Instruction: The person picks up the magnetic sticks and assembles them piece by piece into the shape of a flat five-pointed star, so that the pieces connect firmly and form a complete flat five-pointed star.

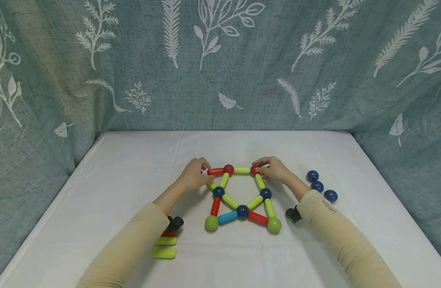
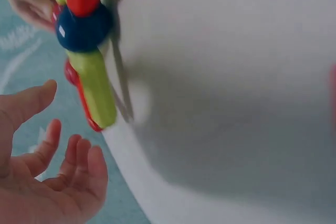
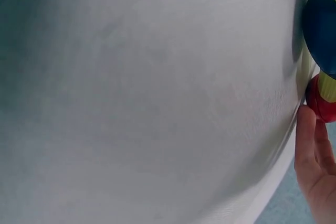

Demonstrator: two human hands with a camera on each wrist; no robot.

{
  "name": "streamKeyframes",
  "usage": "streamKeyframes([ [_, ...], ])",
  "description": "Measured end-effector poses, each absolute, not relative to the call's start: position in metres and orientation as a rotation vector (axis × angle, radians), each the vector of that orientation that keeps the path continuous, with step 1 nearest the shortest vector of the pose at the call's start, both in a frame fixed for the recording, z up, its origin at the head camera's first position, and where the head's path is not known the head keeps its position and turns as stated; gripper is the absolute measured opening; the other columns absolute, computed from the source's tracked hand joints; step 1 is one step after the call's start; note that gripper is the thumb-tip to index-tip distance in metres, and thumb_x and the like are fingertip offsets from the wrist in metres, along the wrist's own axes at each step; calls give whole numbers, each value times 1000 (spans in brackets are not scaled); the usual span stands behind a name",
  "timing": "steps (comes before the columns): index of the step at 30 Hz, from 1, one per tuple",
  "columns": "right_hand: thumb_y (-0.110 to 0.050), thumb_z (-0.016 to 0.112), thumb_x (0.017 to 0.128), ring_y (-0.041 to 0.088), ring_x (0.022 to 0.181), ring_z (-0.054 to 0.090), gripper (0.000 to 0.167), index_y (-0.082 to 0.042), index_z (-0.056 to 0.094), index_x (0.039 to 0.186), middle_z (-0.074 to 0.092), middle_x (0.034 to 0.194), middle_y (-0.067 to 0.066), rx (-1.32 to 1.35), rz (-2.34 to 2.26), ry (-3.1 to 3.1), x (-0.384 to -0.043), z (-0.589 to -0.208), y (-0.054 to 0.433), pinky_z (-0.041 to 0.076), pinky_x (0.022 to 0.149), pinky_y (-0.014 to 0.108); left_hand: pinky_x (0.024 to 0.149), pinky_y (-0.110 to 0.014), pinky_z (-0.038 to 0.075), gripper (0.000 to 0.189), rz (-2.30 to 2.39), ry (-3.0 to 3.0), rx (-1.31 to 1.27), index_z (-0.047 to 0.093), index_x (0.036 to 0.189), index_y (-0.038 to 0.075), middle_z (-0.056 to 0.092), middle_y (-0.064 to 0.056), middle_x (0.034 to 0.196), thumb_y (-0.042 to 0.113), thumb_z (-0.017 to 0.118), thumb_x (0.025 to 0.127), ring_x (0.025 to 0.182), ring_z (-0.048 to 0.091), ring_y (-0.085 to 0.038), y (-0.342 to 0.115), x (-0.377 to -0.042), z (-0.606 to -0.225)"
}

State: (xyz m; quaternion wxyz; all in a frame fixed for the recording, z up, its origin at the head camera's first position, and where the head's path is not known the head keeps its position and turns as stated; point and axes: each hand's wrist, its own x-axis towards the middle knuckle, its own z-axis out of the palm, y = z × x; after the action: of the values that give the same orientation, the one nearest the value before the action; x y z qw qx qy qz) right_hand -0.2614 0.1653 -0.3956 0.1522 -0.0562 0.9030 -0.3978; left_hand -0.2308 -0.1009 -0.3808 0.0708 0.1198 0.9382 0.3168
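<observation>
On the white table lies a figure of magnetic rods and balls, with a ring of yellow-green rods at its middle. Dark blue balls and two red balls join the rods; green balls mark the two near corners. My right hand holds the right red ball between fingers and thumb. My left hand is beside the loose ends of a red rod and a yellow-green rod at the far left. In the left wrist view, its fingers are spread apart, holding nothing.
Three loose dark blue balls lie to the right, by the right forearm. Loose yellow-green rods and a red one lie near the left sleeve. A patterned curtain hangs behind the table.
</observation>
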Motion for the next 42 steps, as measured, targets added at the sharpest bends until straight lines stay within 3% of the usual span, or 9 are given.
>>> streamKeyframes([
  [4, -10, 52, 93, 17, 73, 55, 29, -4, 58, 121, 54, 120, 17, -175, -1109, 2593, -262, -396, 165, 48, 62, 24, 60, -27, 44, 25, 948, 2756, 453, 57, 93, 4, 55, -8, 86, 21, 70, 81, 73, 50, -19, -101, -210, -378],
  [9, -10, 52, 93, 17, 73, 54, 29, -3, 58, 121, 53, 120, 18, -196, -1116, 2570, -265, -397, 167, 48, 63, 24, 55, -23, 41, 23, 892, 2660, 509, 57, 81, 10, 53, 1, 73, 27, 71, 80, 65, 48, -14, -98, -183, -379],
  [17, -8, 49, 94, 19, 77, 54, 30, 0, 55, 122, 50, 121, 21, -263, -1136, 2525, -265, -396, 168, 48, 64, 25, 52, -22, 37, 28, 819, 2667, 627, 56, 69, 11, 50, 5, 61, 26, 80, 69, 57, 45, -10, -97, -151, -384],
  [23, -6, 46, 95, 21, 81, 52, 29, 0, 55, 122, 49, 123, 22, -345, -1125, 2539, -263, -397, 169, 46, 65, 26, 49, -21, 33, 29, 799, 2735, 668, 54, 66, 12, 46, 4, 56, 22, 81, 68, 55, 42, -11, -96, -144, -387],
  [32, -10, 54, 91, 21, 84, 56, 28, 0, 58, 117, 52, 114, 21, -245, -1070, 2508, -254, -391, 182, 50, 70, 28, 52, -23, 37, 25, 756, 2796, 465, 58, 69, 10, 51, 4, 62, 19, 82, 67, 58, 45, -12, -107, -155, -383],
  [42, -10, 62, 85, 18, 74, 57, 21, 1, 59, 102, 57, 97, 12, -185, -1088, 2380, -228, -388, 198, 51, 70, 29, 64, -28, 47, 17, 736, 2893, 370, 68, 83, 6, 66, -4, 85, 16, 77, 73, 74, 55, -17, -126, -190, -379],
])
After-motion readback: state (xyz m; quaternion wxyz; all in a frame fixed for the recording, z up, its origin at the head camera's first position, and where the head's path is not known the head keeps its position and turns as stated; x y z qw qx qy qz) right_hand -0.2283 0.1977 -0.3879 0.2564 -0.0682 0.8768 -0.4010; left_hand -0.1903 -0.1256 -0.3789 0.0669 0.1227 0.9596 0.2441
